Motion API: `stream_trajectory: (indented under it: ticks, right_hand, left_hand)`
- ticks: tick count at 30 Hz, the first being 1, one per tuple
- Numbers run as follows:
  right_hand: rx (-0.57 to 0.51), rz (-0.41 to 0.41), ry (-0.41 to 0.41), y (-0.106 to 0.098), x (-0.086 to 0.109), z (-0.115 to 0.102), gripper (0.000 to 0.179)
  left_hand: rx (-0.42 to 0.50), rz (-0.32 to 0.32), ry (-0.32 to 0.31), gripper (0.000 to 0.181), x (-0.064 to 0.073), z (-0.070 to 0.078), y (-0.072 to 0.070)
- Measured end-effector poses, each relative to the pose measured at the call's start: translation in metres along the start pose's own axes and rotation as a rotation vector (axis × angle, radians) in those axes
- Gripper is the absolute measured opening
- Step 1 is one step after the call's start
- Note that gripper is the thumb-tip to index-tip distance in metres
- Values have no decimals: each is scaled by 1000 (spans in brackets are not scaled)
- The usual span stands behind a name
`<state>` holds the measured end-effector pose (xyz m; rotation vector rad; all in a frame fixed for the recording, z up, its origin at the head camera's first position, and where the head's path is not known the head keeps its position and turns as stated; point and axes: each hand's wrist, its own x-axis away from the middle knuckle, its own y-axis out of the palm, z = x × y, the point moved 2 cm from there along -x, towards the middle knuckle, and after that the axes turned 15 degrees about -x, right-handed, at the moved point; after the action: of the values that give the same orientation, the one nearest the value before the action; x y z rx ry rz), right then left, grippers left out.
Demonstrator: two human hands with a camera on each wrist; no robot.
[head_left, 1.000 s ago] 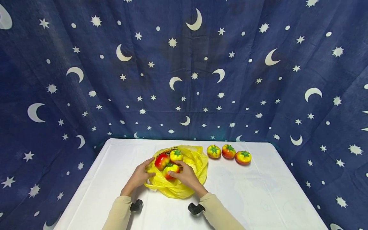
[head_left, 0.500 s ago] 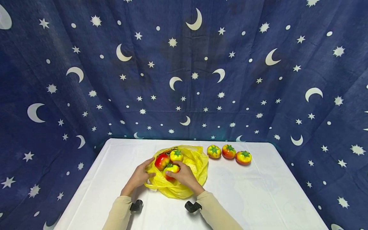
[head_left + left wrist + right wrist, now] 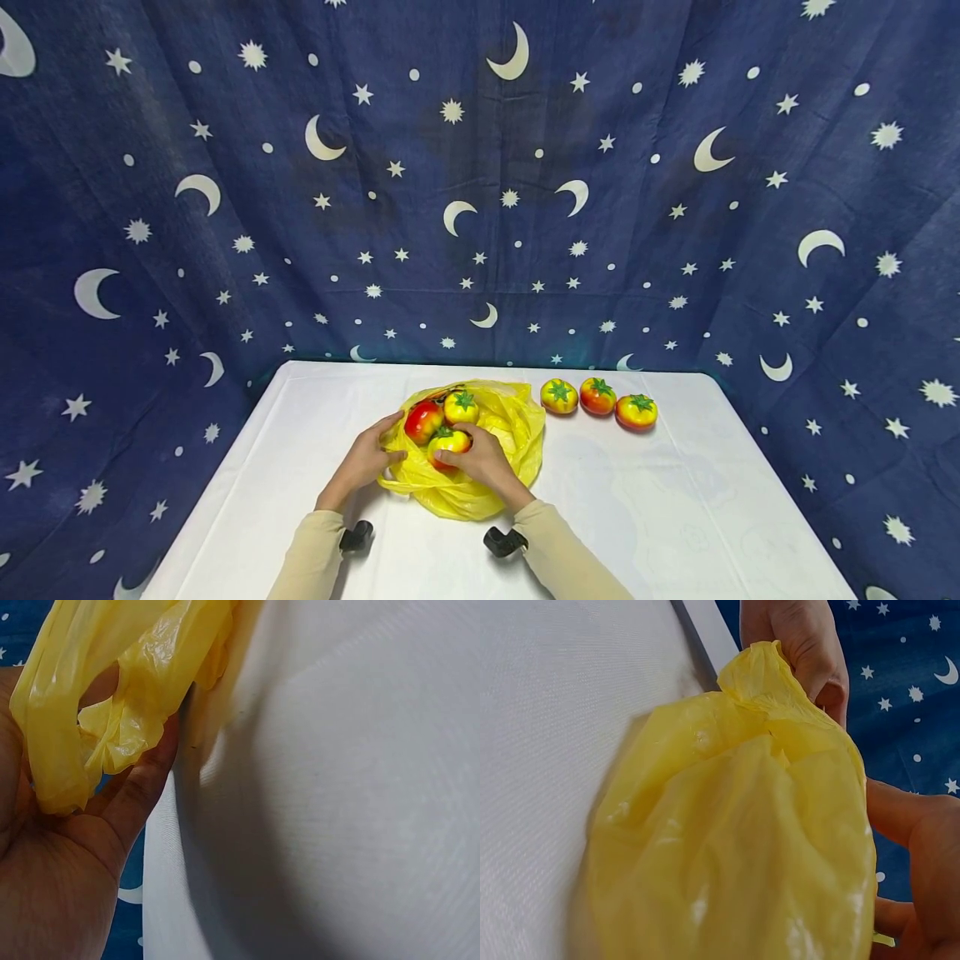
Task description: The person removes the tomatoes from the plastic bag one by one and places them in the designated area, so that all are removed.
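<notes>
A crumpled yellow plastic bag (image 3: 517,417) lies with its mouth facing up on the table. Inside it, three glossy red-and-yellow tomatoes show: a red one (image 3: 423,421) at the left, a yellow one (image 3: 461,407) behind, and one (image 3: 446,447) at the front. My right hand (image 3: 483,458) grips this front tomato, thumb on its near side and fingers over its right. At the bag's left rim my left hand (image 3: 363,457) holds the plastic between thumb and fingers. The left wrist view has the yellow film (image 3: 150,690) folded within that hand. From the right wrist, the bag's side hides the tomatoes.
Three more tomatoes, a yellow one (image 3: 558,396), a redder one (image 3: 597,397) and another (image 3: 636,412), stand right of the bag near the back edge of the white-covered table (image 3: 697,492). A dark blue curtain (image 3: 480,183) with moons and stars hangs behind.
My right hand and wrist have shifted slightly left, the thumb lying farther across the front tomato. My left hand, the bag and the three outside tomatoes stay in place.
</notes>
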<state>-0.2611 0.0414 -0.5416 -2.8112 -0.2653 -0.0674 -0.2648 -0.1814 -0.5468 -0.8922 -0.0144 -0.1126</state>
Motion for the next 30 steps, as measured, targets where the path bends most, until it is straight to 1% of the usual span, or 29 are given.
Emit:
stream_trajectory:
  ticks: [8,16,23,30]
  right_hand:
    - [-5,6,-37,-4,2,-2,68]
    - [-19,6,-50,-7,8,-8,68]
    - [-41,3,-63,-11,15,-17,67]
    - [-44,2,-104,-14,21,-23,67]
  left_hand:
    - [-6,-7,-17,76,0,-1,1]
    - [-3,-2,-2,76,1,-1,-1]
    - [9,-3,-3,76,1,-2,-1]
    - [-5,6,19,76,2,-1,-2]
